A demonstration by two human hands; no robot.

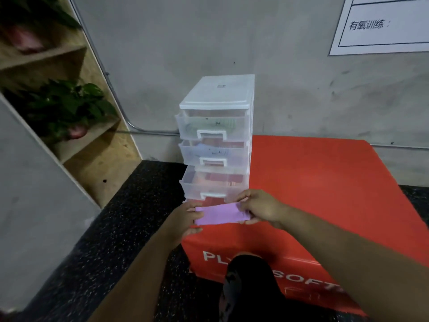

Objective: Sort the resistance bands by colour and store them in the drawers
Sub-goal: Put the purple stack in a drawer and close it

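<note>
A folded purple resistance band (pixel 218 214) is stretched flat between both hands, just in front of the bottom of a clear plastic drawer unit (pixel 216 96). My left hand (pixel 185 219) pinches its left end and my right hand (pixel 257 208) pinches its right end. The top drawer (pixel 211 126) holds something green, the second drawer (pixel 213 152) something bluish and the third drawer (pixel 213 182) something red. The hands and the band hide the lowest drawer.
The drawer unit stands on the left corner of a red soft box (pixel 325 187) against a grey wall. Black speckled floor (pixel 111 228) lies to the left, with a wooden shelf and plants (pixel 69 108) beyond. My dark-clothed knee (pixel 250 282) is below the hands.
</note>
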